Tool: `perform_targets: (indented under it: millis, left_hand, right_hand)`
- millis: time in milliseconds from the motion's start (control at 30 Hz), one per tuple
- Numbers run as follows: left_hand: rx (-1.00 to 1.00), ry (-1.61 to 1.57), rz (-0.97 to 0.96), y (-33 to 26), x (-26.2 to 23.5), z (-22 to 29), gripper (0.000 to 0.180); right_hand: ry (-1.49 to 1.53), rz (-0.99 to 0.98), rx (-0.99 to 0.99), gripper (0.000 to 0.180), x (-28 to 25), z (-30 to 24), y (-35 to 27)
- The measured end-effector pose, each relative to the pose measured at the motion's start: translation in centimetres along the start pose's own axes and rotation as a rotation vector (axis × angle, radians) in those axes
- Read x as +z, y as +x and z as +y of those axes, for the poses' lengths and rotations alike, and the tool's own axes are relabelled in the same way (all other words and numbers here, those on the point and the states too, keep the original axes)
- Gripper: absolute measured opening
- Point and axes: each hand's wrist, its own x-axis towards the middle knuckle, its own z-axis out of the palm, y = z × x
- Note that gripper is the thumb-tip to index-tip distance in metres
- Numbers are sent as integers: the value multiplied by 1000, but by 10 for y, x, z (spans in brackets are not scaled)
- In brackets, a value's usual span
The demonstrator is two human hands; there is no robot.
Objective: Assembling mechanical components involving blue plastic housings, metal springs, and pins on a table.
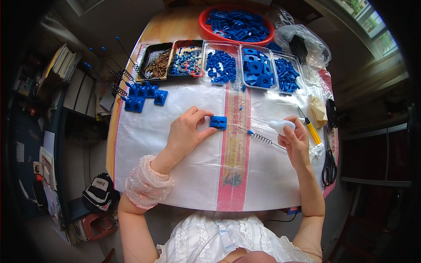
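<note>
My left hand (183,130) is closed, with thumb and forefinger pinching a small blue plastic block (218,122) on the table sheet. In my right hand (298,142) is a small white squeeze bottle (283,128), its narrow end pointing left toward the block. Between the two hands lies a black coil spring (262,138) on a thin wire, with a blue tip (250,132) at its left end. The wire's right end runs beneath my right hand, where I lose sight of it. A tiny blue piece (240,108) rests farther back.
Several trays stand along the back, holding brass-coloured screws (158,64), small mixed parts (187,62) and blue parts (221,65). Behind them is a red basin (202,27). Blue bases with springs (135,103) stand left. A yellow-handled screwdriver (313,133) and black scissors (329,168) lie right.
</note>
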Motion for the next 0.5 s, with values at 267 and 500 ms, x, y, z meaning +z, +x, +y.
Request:
perform_targets:
  millis: [267, 500]
  left_hand:
    - [26, 25, -9, -1, -2, 4, 37]
    - [13, 23, -35, -1, -3, 9, 35]
  right_hand:
    - [-103, 45, -88, 17, 10, 3, -10]
    - [-101, 78, -96, 19, 17, 3, -13]
